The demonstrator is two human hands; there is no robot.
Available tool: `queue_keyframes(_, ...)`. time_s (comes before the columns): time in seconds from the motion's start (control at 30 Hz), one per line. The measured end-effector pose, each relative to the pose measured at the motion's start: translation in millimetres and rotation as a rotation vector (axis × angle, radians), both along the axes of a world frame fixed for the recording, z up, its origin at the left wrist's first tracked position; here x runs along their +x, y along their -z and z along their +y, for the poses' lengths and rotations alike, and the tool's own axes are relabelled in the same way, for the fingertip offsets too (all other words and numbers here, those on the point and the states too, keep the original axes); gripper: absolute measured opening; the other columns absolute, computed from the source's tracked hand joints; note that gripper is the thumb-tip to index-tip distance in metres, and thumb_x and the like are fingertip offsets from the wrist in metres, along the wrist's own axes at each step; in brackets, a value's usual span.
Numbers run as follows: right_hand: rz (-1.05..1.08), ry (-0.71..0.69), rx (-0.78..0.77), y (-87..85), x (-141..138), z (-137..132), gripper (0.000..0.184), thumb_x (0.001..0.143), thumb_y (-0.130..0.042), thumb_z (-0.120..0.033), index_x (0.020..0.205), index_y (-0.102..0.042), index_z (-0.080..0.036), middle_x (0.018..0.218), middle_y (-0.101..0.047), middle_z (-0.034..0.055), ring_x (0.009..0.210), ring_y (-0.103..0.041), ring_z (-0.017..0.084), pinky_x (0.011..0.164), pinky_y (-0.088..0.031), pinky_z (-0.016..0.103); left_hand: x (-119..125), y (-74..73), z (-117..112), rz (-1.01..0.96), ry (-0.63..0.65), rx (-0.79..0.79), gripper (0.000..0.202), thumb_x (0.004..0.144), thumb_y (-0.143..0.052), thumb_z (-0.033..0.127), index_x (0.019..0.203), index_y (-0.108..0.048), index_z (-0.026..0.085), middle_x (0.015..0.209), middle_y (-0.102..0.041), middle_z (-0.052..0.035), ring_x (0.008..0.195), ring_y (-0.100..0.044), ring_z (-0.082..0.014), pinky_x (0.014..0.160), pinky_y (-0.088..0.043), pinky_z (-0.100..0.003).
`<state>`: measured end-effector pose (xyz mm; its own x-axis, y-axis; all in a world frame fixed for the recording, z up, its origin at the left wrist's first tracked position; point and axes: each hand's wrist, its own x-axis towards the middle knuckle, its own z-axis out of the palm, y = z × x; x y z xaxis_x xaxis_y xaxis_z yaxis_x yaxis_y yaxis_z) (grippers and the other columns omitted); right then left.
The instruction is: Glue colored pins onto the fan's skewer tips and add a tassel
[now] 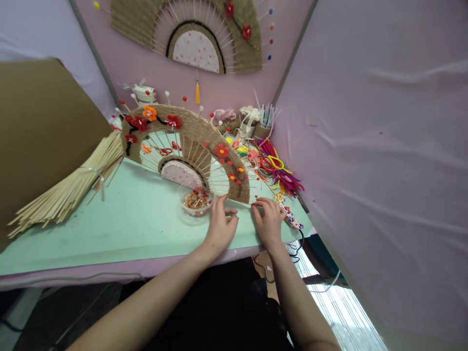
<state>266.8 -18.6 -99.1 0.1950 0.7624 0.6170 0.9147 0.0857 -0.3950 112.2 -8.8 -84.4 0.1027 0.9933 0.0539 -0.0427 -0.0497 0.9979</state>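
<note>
near side: both bare forearms reach in over black clothing (219,307) to a pale green tabletop (127,219). left hand (222,225) partly open, thumb and forefinger apart, fingertips at the lower edge of the fan, just right of the tub; contact with the edge cannot be told. right hand (268,219) has its fingers bent at the fan's lower right corner, close to a red bead (253,204); pinching or merely resting, cannot tell. clear round tub (197,213) on the table beside the left hand, holding red and amber bead-headed pins (195,199). patterned tool (291,219) with a black cord, just right of the right hand; its print is too small to read as lettering. fan (199,127) at mid-table, directly beyond the tub and hands: woven tan band, thin stick ribs, red and orange flowers, dotted white half-round at the base, red and white beads along the outer edge. tied bundle of pale sticks (69,192) to the left, against a brown board (40,131). farther back on the right, bright fuzzy stems (283,180) and a cup (262,130) of translucent rods. farthest: larger fan (246,56) on the pink wall, yellow tassel (198,92) hanging beneath.
</note>
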Motion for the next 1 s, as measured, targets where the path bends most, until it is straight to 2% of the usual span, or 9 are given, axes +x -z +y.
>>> queue_keyframes(0.17,0.006,-0.003,-0.003,1.1,0.9,-0.4,0.016,0.091,-0.052,-0.029,0.085,-0.065,-0.022,0.1,-0.07,0.0043,0.098,-0.057,0.022,0.088,-0.023,0.038,-0.4,-4.9,-4.2,0.048,0.019,0.066,0.057,0.072,-0.055,0.006,0.126,-0.044,0.02,0.143,-0.033,-0.0161,0.099,-0.06,-0.0202,0.083,-0.053,-0.038)
queue_keyframes(0.3,0.009,-0.007,-0.01,0.2,1.0,-0.5,0.016,0.092,-0.051,-0.028,0.086,-0.065,-0.022,0.101,-0.07,0.0049,0.099,-0.057,0.022,0.088,-0.023,0.038,-2.4,-7.5,-0.9,0.031,0.044,0.014,0.043,0.07,-0.058,0.004,0.109,-0.055,0.021,0.15,-0.028,-0.013,0.101,-0.061,-0.0214,0.089,-0.051,-0.041)
queue_keyframes(0.47,0.001,-0.005,-0.005,0.3,0.1,-0.9,0.015,0.091,-0.051,-0.027,0.086,-0.064,-0.022,0.1,-0.07,0.0046,0.098,-0.057,0.022,0.088,-0.023,0.038,-8.4,-13.0,9.5,0.125,0.089,-0.016,0.033,0.065,-0.061,-0.001,0.091,-0.06,0.019,0.151,-0.03,-0.0114,0.09,-0.065,-0.0205,0.103,-0.042,-0.046)
queue_keyframes(0.57,0.004,-0.003,-0.004,1.3,0.0,-1.1,0.014,0.091,-0.052,-0.027,0.086,-0.064,-0.022,0.1,-0.07,0.0039,0.099,-0.057,0.022,0.088,-0.023,0.038,-10.2,-14.2,14.5,0.185,0.097,0.001,0.035,0.064,-0.059,-0.002,0.093,-0.061,0.019,0.149,-0.034,-0.0129,0.085,-0.066,-0.0208,0.103,-0.042,-0.048)
queue_keyframes(0.73,0.012,-0.011,-0.009,1.2,-0.1,-1.2,0.015,0.091,-0.051,-0.026,0.087,-0.064,-0.022,0.101,-0.07,0.0046,0.1,-0.056,0.022,0.088,-0.023,0.038,-10.8,-7.9,19.4,0.188,0.088,0.029,0.039,0.064,-0.059,-0.001,0.097,-0.063,0.02,0.145,-0.041,-0.0121,0.086,-0.066,-0.0216,0.105,-0.041,-0.046)
queue_keyframes(1.0,0.013,-0.013,-0.018,0.3,-0.4,-0.5,0.015,0.092,-0.05,-0.025,0.087,-0.064,-0.022,0.101,-0.07,0.0045,0.099,-0.056,0.022,0.088,-0.024,0.038,-10.9,-2.6,22.3,0.198,0.096,0.046,0.044,0.065,-0.06,0.001,0.104,-0.065,0.02,0.145,-0.043,-0.0115,0.085,-0.066,-0.0213,0.105,-0.041,-0.045)
